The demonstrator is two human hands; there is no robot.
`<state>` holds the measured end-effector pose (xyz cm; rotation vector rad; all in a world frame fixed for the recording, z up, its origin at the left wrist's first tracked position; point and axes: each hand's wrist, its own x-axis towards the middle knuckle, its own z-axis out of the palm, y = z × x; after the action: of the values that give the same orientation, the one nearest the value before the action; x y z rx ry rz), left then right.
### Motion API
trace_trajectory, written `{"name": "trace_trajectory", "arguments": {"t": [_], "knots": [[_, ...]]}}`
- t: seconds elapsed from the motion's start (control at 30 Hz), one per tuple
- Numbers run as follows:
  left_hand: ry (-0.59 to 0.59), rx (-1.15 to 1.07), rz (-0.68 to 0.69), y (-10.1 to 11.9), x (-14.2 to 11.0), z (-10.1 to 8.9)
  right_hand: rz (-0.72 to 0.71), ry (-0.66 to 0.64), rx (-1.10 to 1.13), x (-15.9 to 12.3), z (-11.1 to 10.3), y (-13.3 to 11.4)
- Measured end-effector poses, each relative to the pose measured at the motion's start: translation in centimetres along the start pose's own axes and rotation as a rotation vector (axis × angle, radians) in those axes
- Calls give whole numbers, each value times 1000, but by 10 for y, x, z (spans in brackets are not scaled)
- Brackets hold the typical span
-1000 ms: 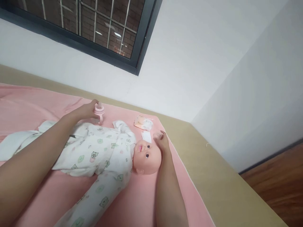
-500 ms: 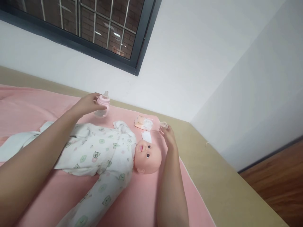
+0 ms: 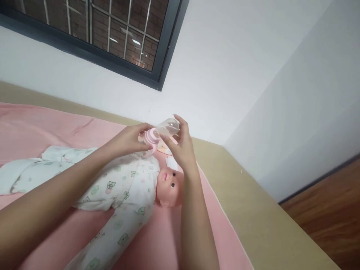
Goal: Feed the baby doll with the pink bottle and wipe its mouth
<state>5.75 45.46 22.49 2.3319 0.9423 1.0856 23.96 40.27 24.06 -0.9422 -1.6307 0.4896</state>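
Observation:
My left hand is wrapped round a baby bottle with a pink collar and pink handle, tilted so its top points right. In my right hand is a clear bottle cap, gripped between thumb and fingers. The cap's open end is at the bottle's top, over the teat; whether it is seated I cannot tell. Below both hands a baby doll lies on its back in a white printed suit, its head to the right and partly behind my right forearm.
A pink cloth lies under the doll on a wooden surface. Behind my hands are a partly covered printed packet and a white piece. A wall and a barred window stand beyond.
My left hand has carried the bottle to the right and tipped it. My right hand has lifted the cap up and left from beside the packet, and the two now meet above the doll.

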Motion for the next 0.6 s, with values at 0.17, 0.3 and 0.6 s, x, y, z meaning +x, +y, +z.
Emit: {"name": "trace_trajectory", "arguments": {"t": [0.17,0.3,0.6], "knots": [[-2,6,14,10,-5,0,4,-68,-98,-3,9,-3],[30,-35,-2,12,-6,-2,34,-95,-118,-3,12,-1],[26,-73,-6,22,-10,0,120,-70,46,-6,18,-3]]}}
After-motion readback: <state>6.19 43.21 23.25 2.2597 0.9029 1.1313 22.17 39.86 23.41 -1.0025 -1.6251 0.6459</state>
